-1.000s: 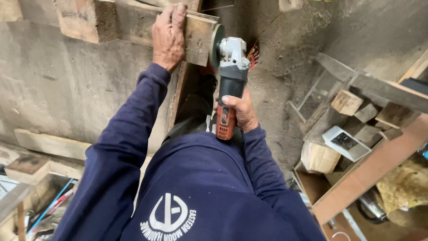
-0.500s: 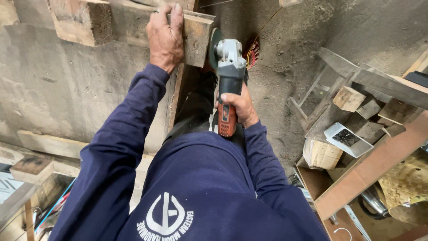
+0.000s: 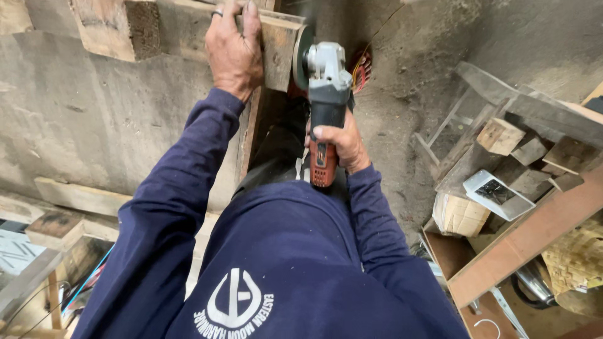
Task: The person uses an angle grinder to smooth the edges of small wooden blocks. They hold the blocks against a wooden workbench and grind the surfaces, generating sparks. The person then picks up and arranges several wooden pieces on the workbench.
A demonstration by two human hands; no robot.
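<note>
My left hand [image 3: 234, 50] lies flat on top of a worn wooden plank [image 3: 279, 53], pressing it down near its cut end. My right hand [image 3: 339, 145] grips the red and black body of an angle grinder [image 3: 326, 94]. The grinder's grey head and round disc [image 3: 301, 55] sit right against the plank's end face. Both arms wear dark blue sleeves. A thick wooden block [image 3: 110, 28] rests on the plank farther left.
A grey work slab [image 3: 94, 119] fills the left. Wood offcuts [image 3: 502, 135], a white box [image 3: 496, 194] and a tan block [image 3: 461, 213] pile at the right beside a brown board [image 3: 534, 232]. Dirt floor [image 3: 402, 113] lies beyond, with a red cable coil [image 3: 361, 68].
The grinder's disc has moved in closer to the plank's end. My left hand has stayed on the plank; the view shifted slightly.
</note>
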